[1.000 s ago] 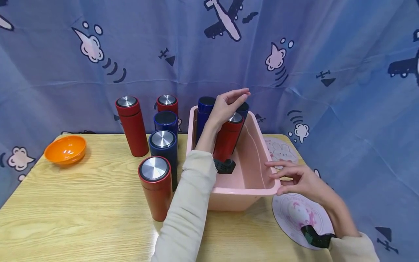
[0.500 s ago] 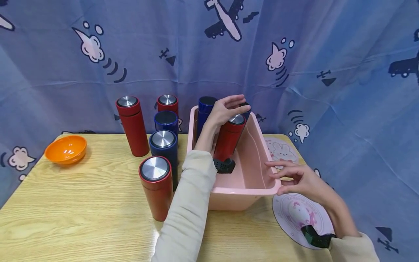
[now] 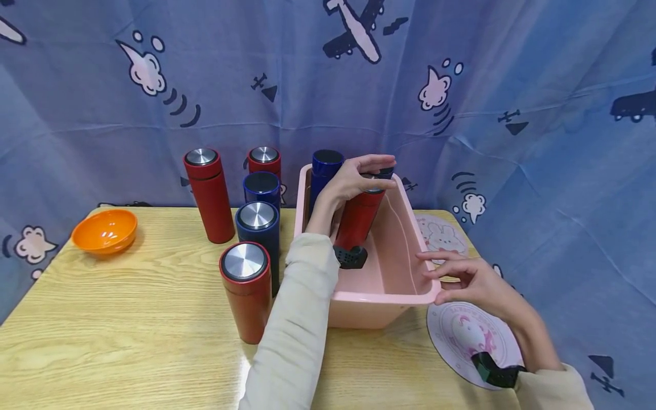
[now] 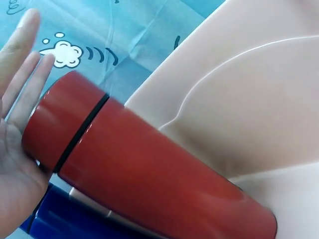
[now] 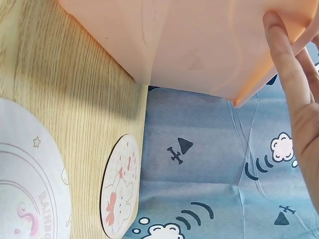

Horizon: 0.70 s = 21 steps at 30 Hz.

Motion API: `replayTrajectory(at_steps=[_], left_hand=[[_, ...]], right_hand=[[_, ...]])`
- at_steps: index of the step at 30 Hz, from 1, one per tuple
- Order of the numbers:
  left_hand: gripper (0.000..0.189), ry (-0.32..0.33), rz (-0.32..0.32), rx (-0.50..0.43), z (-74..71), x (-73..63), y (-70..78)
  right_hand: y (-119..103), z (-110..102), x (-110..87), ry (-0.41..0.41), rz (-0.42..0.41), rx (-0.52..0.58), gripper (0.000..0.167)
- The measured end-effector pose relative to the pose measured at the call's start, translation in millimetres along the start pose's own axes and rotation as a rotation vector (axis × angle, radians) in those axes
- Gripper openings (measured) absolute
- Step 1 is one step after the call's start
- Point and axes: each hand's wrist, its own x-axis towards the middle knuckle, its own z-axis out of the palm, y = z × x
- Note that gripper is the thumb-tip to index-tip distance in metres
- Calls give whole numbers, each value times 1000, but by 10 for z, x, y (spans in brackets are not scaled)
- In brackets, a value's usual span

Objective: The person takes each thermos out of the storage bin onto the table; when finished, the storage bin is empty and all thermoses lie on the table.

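A red thermos flask (image 3: 360,219) stands in a pink plastic bin (image 3: 379,298). Over its silver-topped lid lies my left hand (image 3: 351,181), fingers and thumb extended; the left wrist view has the palm (image 4: 17,174) against the lid end of the flask (image 4: 149,164), not curled round it. A blue flask (image 3: 326,165) is beside it in the bin, and a dark one (image 3: 386,172) shows partly behind my fingers. At the bin's near right corner my right hand (image 3: 474,285) pinches the rim, thumb on the outer wall (image 5: 194,45).
Left of the bin stand several flasks: a red one (image 3: 251,307) in front, a navy one (image 3: 258,230), a blue one (image 3: 262,185) and more red ones (image 3: 207,193) behind. An orange bowl (image 3: 105,232) sits far left. Round mats (image 3: 468,341) lie right of the bin.
My left hand has come down onto the red flask's lid, covering more of it. The right hand stays on the rim. The head view has shifted slightly.
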Motion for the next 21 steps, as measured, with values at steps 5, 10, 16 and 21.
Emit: replayTrajectory(at_steps=[5,10,16,21], left_hand=[[61,-96,7,20,-11,10,-15],[68,-162,63,58,-24,19,-46],[70,-247,60,82,-30,19,-61],[74,-299,27,47,-23,19,-69]], right_hand=[[3,0,2,3,2,-3,33],[0,1,8,7,8,-16,34],[-6,10,12,12,8,-24,34],[-16,19,18,6,8,-16,34]])
